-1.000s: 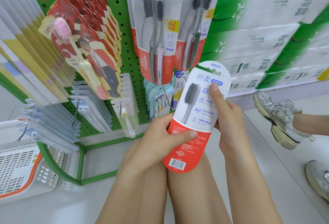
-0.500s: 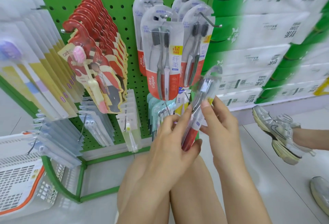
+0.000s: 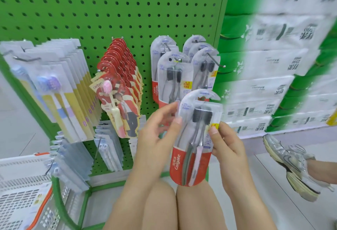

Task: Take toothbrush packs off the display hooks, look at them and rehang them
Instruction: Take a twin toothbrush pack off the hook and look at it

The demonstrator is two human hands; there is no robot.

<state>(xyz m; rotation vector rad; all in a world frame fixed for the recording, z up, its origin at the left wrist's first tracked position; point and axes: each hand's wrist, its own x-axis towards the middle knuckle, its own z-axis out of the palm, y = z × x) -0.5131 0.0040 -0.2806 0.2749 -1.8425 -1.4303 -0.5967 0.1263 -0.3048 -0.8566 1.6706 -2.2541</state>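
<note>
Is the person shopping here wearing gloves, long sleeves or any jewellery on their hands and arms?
No. Both the left hand and the right hand are bare, with no gloves, rings, watch or bracelet visible. The forearms show no sleeves down to the frame's bottom edge. Fingernails are short and look unpainted.

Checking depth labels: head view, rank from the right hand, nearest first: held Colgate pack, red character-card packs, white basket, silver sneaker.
1. held Colgate pack: gripped in the right hand.
2. silver sneaker: on the floor to its right.
3. red character-card packs: hanging up left, beyond the left hand.
4. white basket: far lower left.
</note>
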